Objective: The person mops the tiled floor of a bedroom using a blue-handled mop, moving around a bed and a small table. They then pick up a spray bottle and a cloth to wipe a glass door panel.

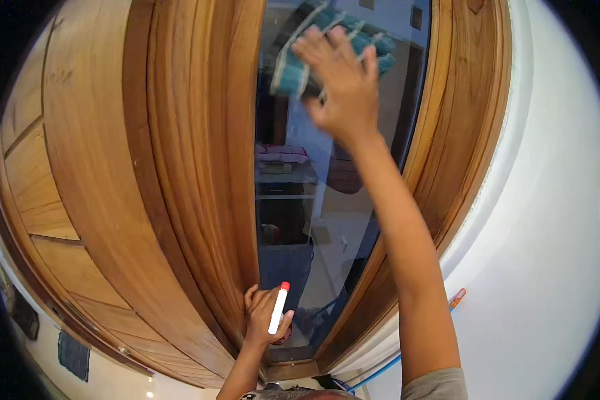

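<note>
My right hand (pixel 341 85) is raised high, fingers spread, over a teal cloth with pale stripes (pixel 291 75). The cloth lies against a tall, narrow glass pane (pixel 300 125), and motion blurs both cloth and fingers. Low down at the pane's left edge is my left hand (pixel 265 312), with a slim white tube with a red cap (pixel 278 309) in it. The tube tilts slightly, cap upward; the grip behind it is partly hidden. Brown wood framing (pixel 242 150) borders the glass.
A panelled wooden door (pixel 92 150) fills the left side. To the right, a wooden jamb (pixel 472 100) meets a white wall (pixel 545 175). A blue stick (pixel 375 372) and an orange handle (pixel 458 298) show low at right. A dark mat (pixel 73 355) lies on the floor at lower left.
</note>
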Tool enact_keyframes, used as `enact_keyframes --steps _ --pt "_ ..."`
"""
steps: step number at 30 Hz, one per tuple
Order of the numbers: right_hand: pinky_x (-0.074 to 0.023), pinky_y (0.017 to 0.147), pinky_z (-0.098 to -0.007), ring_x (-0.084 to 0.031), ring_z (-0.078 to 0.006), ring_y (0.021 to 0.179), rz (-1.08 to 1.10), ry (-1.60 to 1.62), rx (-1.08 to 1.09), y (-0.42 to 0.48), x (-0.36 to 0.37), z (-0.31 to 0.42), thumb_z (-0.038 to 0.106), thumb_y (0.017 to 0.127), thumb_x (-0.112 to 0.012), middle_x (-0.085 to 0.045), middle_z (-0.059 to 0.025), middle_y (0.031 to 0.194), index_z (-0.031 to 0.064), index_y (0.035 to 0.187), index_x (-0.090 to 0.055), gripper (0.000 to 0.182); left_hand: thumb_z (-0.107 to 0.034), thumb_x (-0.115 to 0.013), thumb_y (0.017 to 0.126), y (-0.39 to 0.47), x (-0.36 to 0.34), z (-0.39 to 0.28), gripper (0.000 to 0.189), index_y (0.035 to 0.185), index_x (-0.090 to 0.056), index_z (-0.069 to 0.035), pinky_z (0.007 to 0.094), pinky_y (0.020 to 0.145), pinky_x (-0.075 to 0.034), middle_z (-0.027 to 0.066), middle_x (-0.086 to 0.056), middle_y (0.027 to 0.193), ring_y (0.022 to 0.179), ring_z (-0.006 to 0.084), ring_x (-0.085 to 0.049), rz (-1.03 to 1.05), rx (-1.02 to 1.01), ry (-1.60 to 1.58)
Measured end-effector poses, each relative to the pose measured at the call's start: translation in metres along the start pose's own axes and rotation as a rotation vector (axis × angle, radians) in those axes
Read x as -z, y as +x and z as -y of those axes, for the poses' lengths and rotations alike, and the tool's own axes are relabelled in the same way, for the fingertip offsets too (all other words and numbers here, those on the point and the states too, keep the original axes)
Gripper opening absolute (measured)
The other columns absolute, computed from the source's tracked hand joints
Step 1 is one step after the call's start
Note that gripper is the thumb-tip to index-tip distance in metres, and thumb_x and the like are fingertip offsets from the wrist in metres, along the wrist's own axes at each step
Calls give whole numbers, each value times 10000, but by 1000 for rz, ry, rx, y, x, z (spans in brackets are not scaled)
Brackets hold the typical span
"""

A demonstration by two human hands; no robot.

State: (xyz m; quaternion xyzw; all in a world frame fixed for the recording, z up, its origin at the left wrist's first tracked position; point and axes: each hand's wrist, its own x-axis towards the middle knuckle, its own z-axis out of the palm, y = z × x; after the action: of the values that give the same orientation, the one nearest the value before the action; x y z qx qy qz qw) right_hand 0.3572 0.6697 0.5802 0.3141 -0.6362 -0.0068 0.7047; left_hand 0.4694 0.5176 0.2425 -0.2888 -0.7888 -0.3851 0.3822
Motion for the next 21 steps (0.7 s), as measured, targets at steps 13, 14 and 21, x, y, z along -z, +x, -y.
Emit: enact_keyframes --steps 13,14,21 --pt "-48 1114 -487 -374 -149 1301 273 31 192 -177 29 37 154 662 -528 -500 31 1326 245 1220 -575 567 -259 -637 738 -2 -4 5 458 1095 -571 20 463 1001 -255 135 -618 984 932 269 -545 19 -11 89" --pt "-132 1083 -552 -348 -183 1317 257 179 -48 -147 37 28 116 589 -631 -430 25 1387 244 1295 -492 731 -259 -637 739 -3 -1 5 460 1097 -570 21 463 1003 -255 134 -618 982 933 266 -545 12 -18 106" --pt "-163 1061 -546 -340 -235 1312 -135 -26 -191 -46 25 -24 111 608 -621 -423 22 1389 272 1288 -492 711 -265 -628 743 -1 -9 2 453 1082 -572 31 457 1007 -258 133 -613 955 928 269 -545 17 -1 107"
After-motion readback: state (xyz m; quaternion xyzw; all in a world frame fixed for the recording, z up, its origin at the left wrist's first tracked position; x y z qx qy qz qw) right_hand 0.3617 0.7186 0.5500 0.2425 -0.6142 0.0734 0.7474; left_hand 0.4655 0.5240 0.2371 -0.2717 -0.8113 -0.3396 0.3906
